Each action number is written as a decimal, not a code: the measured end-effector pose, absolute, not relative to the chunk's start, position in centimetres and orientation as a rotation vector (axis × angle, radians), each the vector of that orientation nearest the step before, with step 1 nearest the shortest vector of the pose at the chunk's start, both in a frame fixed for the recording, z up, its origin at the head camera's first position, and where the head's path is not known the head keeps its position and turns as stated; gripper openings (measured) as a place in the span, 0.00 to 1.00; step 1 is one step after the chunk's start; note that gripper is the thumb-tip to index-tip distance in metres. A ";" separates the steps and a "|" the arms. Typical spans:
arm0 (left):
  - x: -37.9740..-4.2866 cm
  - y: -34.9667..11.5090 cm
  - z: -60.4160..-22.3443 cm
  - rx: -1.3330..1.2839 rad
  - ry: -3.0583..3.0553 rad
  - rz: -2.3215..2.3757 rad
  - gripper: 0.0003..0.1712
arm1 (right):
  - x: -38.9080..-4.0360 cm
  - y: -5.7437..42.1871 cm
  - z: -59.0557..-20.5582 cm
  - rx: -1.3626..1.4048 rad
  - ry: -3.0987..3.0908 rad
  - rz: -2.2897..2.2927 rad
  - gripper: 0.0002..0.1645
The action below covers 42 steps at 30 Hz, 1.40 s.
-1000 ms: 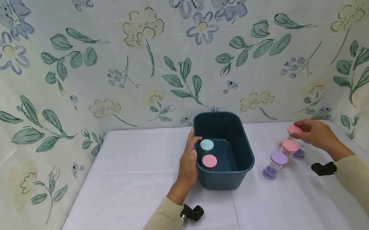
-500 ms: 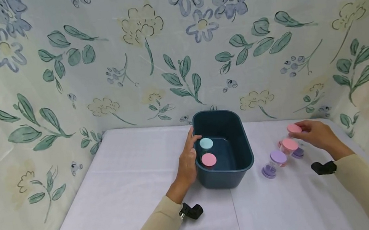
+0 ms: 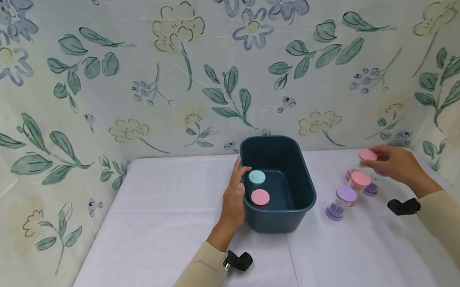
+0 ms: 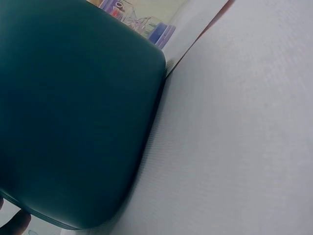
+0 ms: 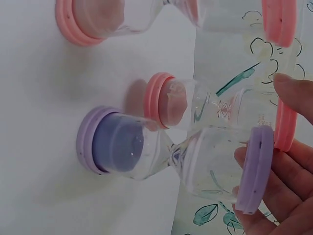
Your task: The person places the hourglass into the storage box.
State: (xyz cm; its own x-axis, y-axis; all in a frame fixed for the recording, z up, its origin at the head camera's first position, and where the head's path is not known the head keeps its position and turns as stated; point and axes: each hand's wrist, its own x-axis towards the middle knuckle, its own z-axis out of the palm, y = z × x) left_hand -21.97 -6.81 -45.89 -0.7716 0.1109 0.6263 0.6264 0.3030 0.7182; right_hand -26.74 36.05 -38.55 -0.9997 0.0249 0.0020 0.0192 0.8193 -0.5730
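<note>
My left hand (image 3: 233, 200) holds the left wall of a dark teal plastic bin (image 3: 282, 221), one digit over the rim. Its fingertips (image 4: 17, 223) show at the rim in the left wrist view. Inside stand sand timers with a light blue cap (image 3: 257, 177) and a pink cap (image 3: 260, 197). At the right, my right hand (image 3: 396, 166) grips the top of a pink-capped sand timer (image 3: 367, 155), thumb on its cap. Fingers of that hand also touch the cap of a purple sand timer (image 5: 257, 169) beside it. Both timers stand upright on the table.
Another pink sand timer (image 3: 360, 179) and another purple sand timer (image 3: 345, 195) stand left of my right hand, close together. A white cloth covers the table (image 3: 171, 227). Flowered fabric (image 3: 189, 95) hangs behind and at both sides. Each wrist wears a black camera (image 3: 404, 207).
My right hand has shifted slightly right around the pink timer's cap, and a purple cap now shows beneath its fingers. The left hand and bin stay in place.
</note>
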 end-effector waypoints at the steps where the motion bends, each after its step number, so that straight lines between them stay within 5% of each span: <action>1: -22.0 -6.8 -45.9 -0.652 -2.112 -1.477 0.29 | -26.8 36.0 -38.5 -0.031 -2.976 0.950 0.49; 23: -22.0 -6.9 -45.9 -0.673 -2.064 -1.490 0.28 | -25.1 33.1 -34.1 0.099 -2.842 0.857 0.51; 42: -21.6 -6.6 -46.1 -0.660 -2.084 -1.493 0.30 | -23.6 30.6 -31.4 0.211 -2.755 0.907 0.42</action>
State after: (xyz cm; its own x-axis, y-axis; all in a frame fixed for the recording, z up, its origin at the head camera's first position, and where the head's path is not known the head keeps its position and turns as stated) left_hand -21.64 -6.62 -46.06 -0.7633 0.1016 0.6380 0.6368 0.2851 0.7164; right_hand -23.60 30.56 -31.41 -0.9624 -0.0635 0.2641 -0.2081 0.7975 -0.5663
